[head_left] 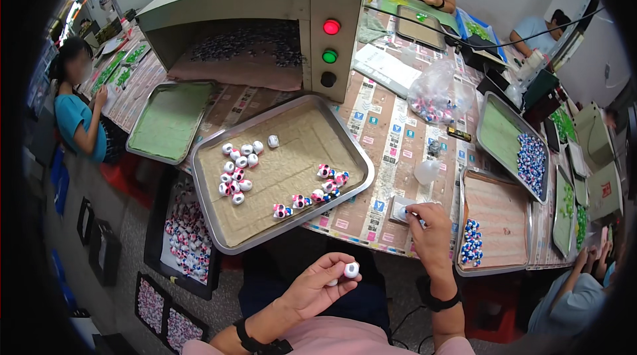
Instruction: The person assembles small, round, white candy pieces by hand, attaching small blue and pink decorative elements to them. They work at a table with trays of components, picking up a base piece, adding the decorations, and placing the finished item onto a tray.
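Bead [352, 269], white and rounded with a dark patch, sits pinched between the thumb and fingertips of the left grip [310, 290]; another white shape shows lower against the same palm, too covered to name. For a sound hold, I would keep that patch facing up and clear of the fingertips, pressing only hard enough to stop any rolling. Ahead and to its right, the right grip [431, 230] bends with fingertips close together at a small white block [399, 208] on the desk [358, 214]; whether it pinches anything, I cannot tell. A light, level touch there should keep the block from sliding. Beyond the left grip, loose white and pink-marked beads [247, 149] lie in a lined tray [292, 149], with black-and-pink decorated pieces [302, 202] nearer the grip; a path clear of both groups would be safest.
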`<state>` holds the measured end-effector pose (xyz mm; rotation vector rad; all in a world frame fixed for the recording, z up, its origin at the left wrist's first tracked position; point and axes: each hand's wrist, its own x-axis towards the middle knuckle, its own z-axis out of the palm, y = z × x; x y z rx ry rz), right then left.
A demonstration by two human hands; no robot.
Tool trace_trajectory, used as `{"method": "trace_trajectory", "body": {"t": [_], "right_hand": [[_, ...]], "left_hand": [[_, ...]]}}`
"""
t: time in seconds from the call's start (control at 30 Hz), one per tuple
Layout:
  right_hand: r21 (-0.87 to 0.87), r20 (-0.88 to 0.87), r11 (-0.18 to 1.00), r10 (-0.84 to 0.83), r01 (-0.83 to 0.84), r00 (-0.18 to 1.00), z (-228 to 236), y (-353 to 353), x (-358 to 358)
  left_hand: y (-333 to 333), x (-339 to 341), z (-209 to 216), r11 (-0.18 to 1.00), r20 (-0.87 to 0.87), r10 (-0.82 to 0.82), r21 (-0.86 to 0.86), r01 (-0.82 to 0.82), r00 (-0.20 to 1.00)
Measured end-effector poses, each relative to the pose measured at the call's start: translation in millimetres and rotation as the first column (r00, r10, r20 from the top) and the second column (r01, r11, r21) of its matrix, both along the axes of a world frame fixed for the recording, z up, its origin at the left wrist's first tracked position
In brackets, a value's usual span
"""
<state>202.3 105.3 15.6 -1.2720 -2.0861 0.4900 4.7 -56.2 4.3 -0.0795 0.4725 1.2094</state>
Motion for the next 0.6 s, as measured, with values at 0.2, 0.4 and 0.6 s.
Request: {"method": "trace_trajectory", "body": {"t": [0.2,0.4,0.6], "right_hand": [[-0.048,-0.089,0.999,0.003,-0.008,0.996,2.9,-3.0,-0.6],[-0.389,-0.389,0.912,-0.037,-0.128,0.92,27.7,-41.0,-7.8],[-0.551,-0.666,0.726,-0.086,-0.411,0.741,30.2,-77.5,-16.2]], "left_hand": [[4.1,1.4,3.7,0.999,-0.001,-0.028,0.021,0.028,1.0],[7.4,6.0,-3.7,0.999,0.003,-0.007,0.041,0.006,1.0],[7.9,7.9,-4.3,1.0,-0.079,0.008,0.023,-0.007,0.997]]}}
